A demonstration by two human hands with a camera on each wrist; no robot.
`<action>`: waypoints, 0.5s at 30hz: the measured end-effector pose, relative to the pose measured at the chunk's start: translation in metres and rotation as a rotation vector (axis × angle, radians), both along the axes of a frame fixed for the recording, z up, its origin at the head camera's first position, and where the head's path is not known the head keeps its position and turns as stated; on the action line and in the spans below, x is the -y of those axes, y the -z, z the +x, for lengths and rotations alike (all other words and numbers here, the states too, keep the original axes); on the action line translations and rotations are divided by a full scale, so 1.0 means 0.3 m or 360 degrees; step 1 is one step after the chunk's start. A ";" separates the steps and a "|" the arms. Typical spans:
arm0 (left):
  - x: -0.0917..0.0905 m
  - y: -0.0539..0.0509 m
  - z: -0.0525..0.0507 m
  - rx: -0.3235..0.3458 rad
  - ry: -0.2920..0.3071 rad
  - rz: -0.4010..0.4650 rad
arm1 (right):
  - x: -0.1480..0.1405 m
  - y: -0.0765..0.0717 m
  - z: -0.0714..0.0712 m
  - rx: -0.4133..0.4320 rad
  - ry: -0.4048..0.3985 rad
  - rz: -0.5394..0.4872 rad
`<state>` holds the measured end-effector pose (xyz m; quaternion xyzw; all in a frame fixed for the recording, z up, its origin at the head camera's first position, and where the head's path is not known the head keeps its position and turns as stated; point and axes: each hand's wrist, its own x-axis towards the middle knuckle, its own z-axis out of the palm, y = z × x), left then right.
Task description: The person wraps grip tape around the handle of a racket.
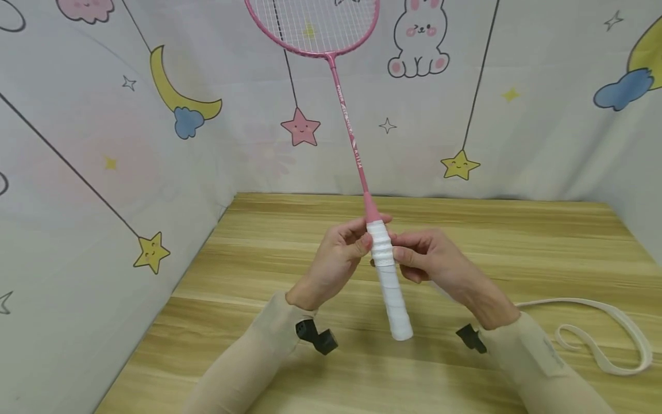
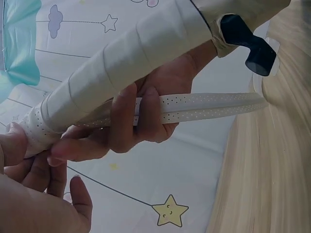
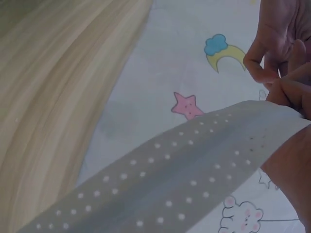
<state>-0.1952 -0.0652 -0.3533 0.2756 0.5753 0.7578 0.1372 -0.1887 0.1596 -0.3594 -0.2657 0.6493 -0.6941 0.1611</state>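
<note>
A pink badminton racket [image 1: 353, 135] stands tilted, head up, over the table. White wrapping covers its handle [image 1: 393, 293], with closely ridged turns near the pink cone. My left hand [image 1: 333, 259] holds the upper handle, thumb in front and fingers behind. On the other side, my right hand [image 1: 431, 256] pinches a white perforated grip tape [image 2: 209, 107] close against the handle. That tape runs between the right fingers in the left wrist view. A wide stretch of the grip tape [image 3: 160, 170] fills the right wrist view's foreground, partly hiding the right hand.
The loose tape tail [image 1: 615, 313] curls across the wooden table [image 1: 289, 230] at the right. Behind stands a white cloth backdrop [image 1: 341, 167] printed with stars, moons and a rabbit. Small black cameras [image 1: 316, 338] sit on both wrists.
</note>
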 end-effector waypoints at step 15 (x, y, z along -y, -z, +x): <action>0.003 -0.002 -0.003 -0.0178 -0.0209 -0.0161 | 0.027 -0.016 0.035 -0.0287 0.0307 0.0017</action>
